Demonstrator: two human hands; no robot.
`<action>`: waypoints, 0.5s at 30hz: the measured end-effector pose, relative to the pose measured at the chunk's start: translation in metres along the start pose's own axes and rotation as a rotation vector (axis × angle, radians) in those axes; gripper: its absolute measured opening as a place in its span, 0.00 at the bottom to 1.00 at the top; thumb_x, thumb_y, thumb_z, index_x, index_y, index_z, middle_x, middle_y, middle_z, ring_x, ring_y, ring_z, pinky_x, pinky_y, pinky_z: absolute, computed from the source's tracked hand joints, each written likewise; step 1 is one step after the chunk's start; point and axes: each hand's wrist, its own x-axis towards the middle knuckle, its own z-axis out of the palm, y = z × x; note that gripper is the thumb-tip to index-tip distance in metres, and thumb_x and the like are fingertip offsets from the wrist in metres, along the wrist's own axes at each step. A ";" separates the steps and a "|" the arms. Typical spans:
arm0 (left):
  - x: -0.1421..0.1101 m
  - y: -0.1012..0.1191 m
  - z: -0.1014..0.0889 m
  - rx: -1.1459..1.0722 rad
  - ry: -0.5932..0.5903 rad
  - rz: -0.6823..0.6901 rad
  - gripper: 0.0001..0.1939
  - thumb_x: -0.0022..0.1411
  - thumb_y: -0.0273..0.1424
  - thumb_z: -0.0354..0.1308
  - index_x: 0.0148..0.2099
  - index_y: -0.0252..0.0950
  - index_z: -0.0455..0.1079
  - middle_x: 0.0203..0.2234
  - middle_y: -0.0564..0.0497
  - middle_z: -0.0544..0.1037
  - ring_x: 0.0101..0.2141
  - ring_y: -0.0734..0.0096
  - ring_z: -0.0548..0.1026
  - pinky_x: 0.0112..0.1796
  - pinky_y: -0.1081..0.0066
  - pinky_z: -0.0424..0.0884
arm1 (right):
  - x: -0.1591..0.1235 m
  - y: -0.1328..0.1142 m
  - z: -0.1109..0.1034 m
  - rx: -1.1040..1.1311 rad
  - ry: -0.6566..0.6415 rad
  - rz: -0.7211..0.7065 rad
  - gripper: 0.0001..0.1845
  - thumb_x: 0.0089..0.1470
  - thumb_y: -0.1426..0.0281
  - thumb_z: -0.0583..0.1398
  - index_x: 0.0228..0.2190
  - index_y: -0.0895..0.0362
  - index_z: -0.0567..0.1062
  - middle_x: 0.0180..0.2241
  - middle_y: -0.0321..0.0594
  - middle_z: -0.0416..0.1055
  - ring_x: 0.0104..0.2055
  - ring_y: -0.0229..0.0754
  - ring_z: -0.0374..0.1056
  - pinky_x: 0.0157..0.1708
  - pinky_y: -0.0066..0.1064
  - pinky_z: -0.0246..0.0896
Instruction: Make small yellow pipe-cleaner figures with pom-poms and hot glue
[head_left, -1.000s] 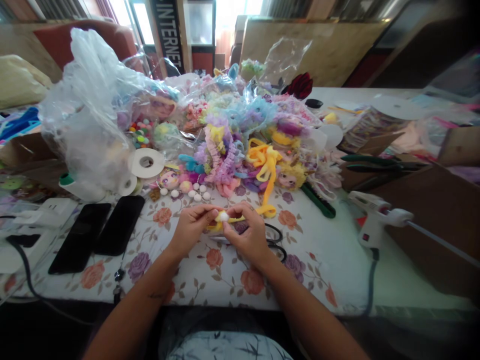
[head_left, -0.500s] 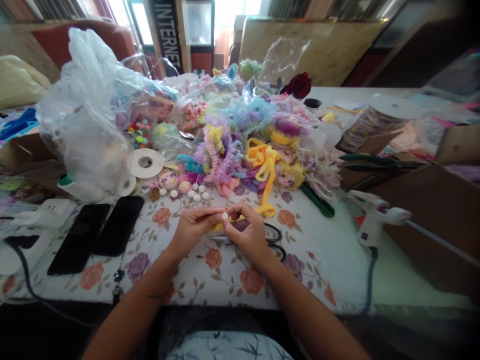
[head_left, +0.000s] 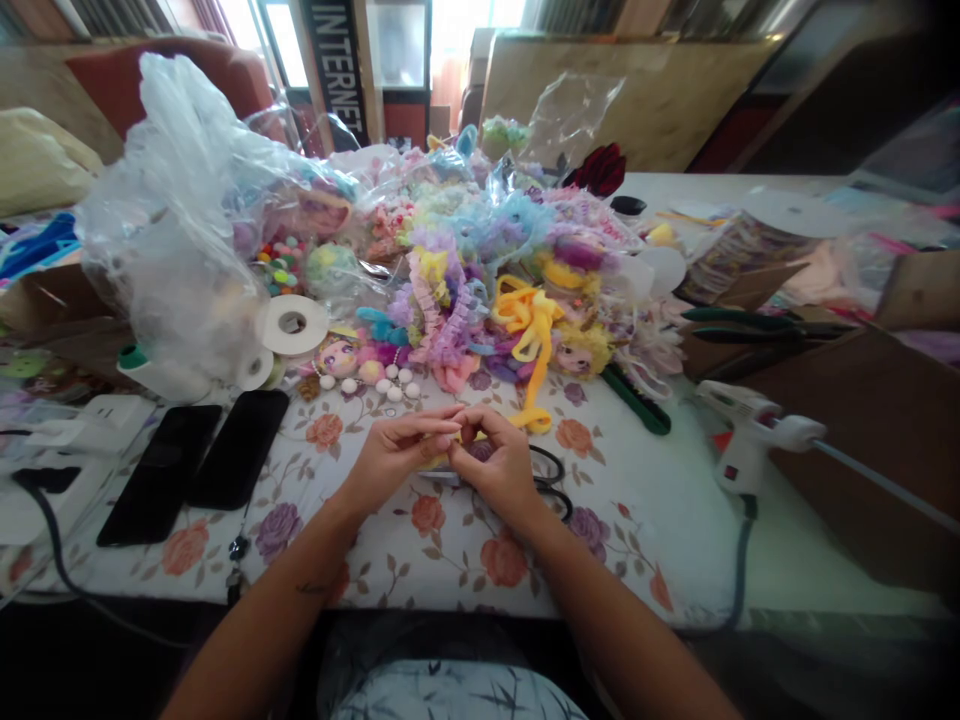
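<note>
Over the flowered tablecloth (head_left: pixel 390 570), my left hand (head_left: pixel 401 445) and my right hand (head_left: pixel 495 455) meet at the fingertips. Both are closed in a pinch, and whatever sits between them is hidden or too small to name. Beneath the hands lie scissors with black handle loops (head_left: pixel 551 480), their blades mostly covered. A bit of yellow also shows under the fingers. Just beyond the right hand, a yellow fuzzy strip (head_left: pixel 534 375) trails down from the pile. White round beads (head_left: pixel 394 385) lie beyond the left hand.
A heap of pastel ruffles and doll-faced pieces (head_left: pixel 450 230) fills the back, beside a clear plastic bag (head_left: pixel 172 210). Two phones (head_left: pixel 161 475) and a white tape roll (head_left: pixel 292 325) are left. Green-handled pliers (head_left: pixel 742 322), a glue gun (head_left: pixel 739 430) and a cardboard box (head_left: pixel 862 430) stand right.
The small white piece seen between my fingertips has gone out of sight behind them. My left fingers have shifted slightly over the right fingertips; both hands stay in the same place.
</note>
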 end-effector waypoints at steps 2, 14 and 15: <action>0.000 -0.001 0.000 -0.007 0.060 -0.021 0.08 0.56 0.30 0.66 0.41 0.43 0.81 0.46 0.48 0.81 0.48 0.59 0.78 0.49 0.64 0.75 | 0.000 0.001 0.000 -0.011 0.023 0.000 0.02 0.45 0.72 0.61 0.27 0.55 0.72 0.23 0.30 0.61 0.25 0.35 0.57 0.27 0.28 0.55; 0.003 -0.006 -0.006 -0.027 0.283 -0.136 0.15 0.55 0.40 0.66 0.44 0.38 0.80 0.36 0.47 0.83 0.34 0.68 0.80 0.33 0.74 0.74 | 0.000 0.001 -0.002 0.022 -0.005 0.089 0.04 0.47 0.69 0.62 0.28 0.55 0.73 0.24 0.32 0.60 0.27 0.36 0.58 0.27 0.28 0.56; 0.003 -0.006 -0.006 -0.048 0.249 -0.097 0.16 0.57 0.40 0.65 0.46 0.40 0.79 0.43 0.46 0.82 0.41 0.65 0.79 0.38 0.73 0.75 | 0.000 0.001 -0.002 0.002 -0.012 0.057 0.04 0.47 0.69 0.62 0.28 0.55 0.74 0.24 0.31 0.59 0.27 0.36 0.58 0.27 0.29 0.56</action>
